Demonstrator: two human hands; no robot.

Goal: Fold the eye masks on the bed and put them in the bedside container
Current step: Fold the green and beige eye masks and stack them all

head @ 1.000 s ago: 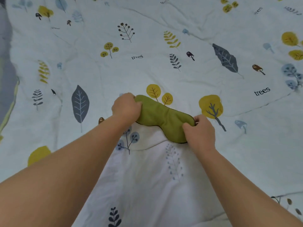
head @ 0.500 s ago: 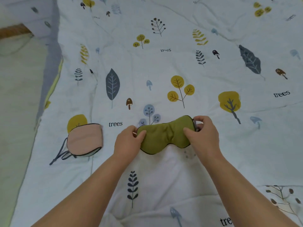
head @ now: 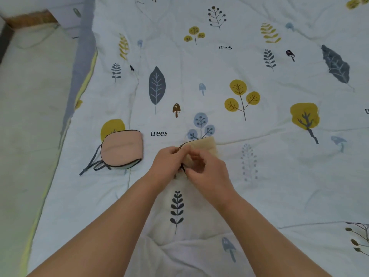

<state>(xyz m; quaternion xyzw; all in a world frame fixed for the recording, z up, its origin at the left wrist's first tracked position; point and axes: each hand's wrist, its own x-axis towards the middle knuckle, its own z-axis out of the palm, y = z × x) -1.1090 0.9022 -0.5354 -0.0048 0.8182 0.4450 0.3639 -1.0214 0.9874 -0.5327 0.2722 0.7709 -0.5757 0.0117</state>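
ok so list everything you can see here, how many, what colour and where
folded eye mask: 1, pink with dark trim and a grey strap trailing off its left end, lying on the quilt left of the hands
eye mask in the hands: 1, pale beige side showing, dark edging, folded over, centre of view
quilt: 1, white with yellow, grey and blue tree, leaf and mushroom prints, covers the bed
floor: pale, along the left edge
left hand: 1, grip closed on the beige mask
right hand: 1, grip closed on the same mask
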